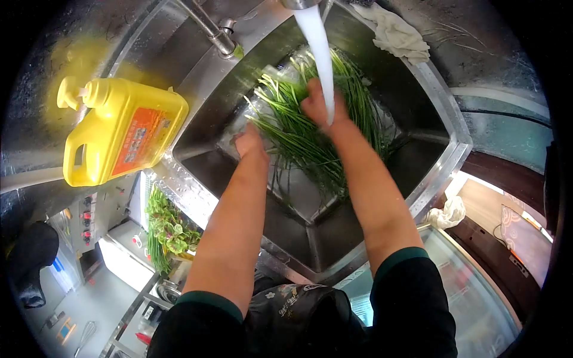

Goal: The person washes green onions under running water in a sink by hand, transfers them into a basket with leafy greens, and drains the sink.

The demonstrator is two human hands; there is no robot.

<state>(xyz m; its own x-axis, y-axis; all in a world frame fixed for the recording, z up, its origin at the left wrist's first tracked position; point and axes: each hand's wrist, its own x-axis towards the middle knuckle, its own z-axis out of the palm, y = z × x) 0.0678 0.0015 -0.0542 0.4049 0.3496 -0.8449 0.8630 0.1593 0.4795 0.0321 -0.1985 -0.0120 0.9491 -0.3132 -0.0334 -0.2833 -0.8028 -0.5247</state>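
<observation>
A large bunch of long green stalks (298, 131) with pale ends lies in the metal sink (262, 235), in shallow water. White water (316, 48) pours from the faucet above and strikes near my right wrist. My right hand (323, 106) is among the stalks, its fingers curled and partly hidden by water and greens. At the left edge of the bunch is my left hand (248, 140), beside the pale ends, with its fingertips blurred and partly hidden.
A yellow pump jug (137, 128) stands left of the sink. One crumpled cloth (397, 36) lies on the far right rim, another white cloth (447, 213) near the right corner. Leafy greens (170, 224) sit at lower left. A metal pipe (206, 24) rises behind the rim.
</observation>
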